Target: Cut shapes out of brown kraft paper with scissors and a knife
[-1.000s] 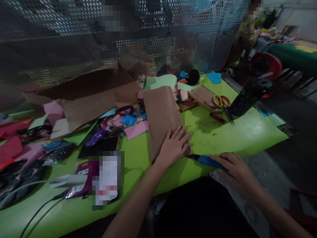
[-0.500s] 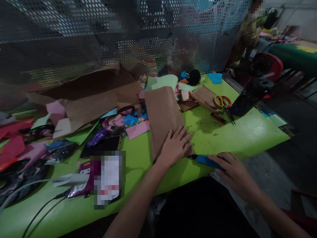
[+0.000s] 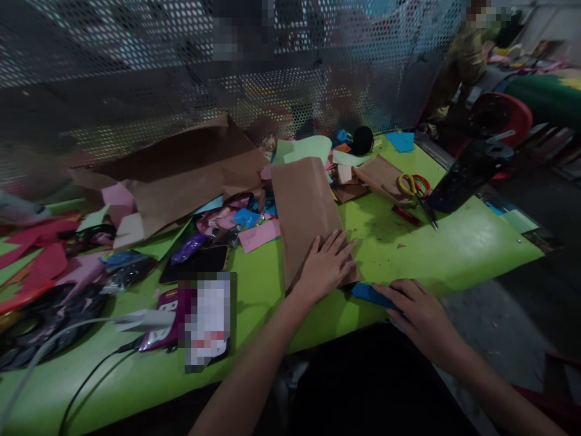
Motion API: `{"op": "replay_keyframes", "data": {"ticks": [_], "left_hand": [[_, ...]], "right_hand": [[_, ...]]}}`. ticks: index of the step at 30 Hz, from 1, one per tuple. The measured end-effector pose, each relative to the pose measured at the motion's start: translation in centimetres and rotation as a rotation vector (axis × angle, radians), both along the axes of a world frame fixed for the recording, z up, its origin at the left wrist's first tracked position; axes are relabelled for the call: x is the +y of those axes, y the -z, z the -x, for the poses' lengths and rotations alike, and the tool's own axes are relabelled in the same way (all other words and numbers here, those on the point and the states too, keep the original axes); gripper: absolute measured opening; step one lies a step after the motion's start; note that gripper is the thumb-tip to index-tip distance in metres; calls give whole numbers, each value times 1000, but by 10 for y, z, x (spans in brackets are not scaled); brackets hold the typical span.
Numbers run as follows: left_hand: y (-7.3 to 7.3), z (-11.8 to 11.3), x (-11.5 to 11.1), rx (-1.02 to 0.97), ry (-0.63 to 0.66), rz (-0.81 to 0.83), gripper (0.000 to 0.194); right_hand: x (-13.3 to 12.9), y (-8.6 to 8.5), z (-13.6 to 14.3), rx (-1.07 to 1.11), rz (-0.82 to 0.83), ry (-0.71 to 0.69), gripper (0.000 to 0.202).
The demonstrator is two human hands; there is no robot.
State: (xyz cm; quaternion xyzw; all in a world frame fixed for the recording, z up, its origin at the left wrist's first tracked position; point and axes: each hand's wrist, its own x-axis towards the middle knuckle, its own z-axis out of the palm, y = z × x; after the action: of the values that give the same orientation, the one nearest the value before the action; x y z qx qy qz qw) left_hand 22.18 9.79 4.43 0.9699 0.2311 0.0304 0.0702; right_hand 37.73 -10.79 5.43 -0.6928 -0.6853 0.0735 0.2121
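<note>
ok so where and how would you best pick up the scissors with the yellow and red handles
Probably by the handle loops of the scissors, from above and slightly left: the blades point toward the wearer's side, and the dark container sits close on the right.

Brown paper piece (image 3: 308,203): long, narrow, plain, lying on green desk (image 3: 472,242), slanting slightly away from the front edge, near part under left grip (image 3: 327,266). Blue tool (image 3: 368,294): slim, low, just beside paper's near right corner, dark tip aimed at it (contact unclear), other end in right grip (image 3: 420,315).
</note>
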Motion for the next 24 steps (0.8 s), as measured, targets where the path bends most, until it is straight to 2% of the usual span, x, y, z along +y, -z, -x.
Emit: {"op": "replay_keyframes", "data": {"ticks": [6, 9, 13, 19, 24], "left_hand": [[-16, 16, 24, 2, 74, 225, 58], [-16, 24, 32, 22, 103, 154, 55], [-6, 28, 29, 40, 106, 13, 56], [-3, 26, 24, 36, 84, -16, 56], [-3, 25, 20, 27, 53, -28, 57]], "right_hand": [[3, 3, -1, -6, 5, -19, 43], [1, 5, -4, -12, 3, -14, 42], [0, 4, -3, -8, 6, -19, 44], [5, 4, 8, -8, 33, -45, 44], [4, 6, 6, 14, 76, -53, 43]]}}
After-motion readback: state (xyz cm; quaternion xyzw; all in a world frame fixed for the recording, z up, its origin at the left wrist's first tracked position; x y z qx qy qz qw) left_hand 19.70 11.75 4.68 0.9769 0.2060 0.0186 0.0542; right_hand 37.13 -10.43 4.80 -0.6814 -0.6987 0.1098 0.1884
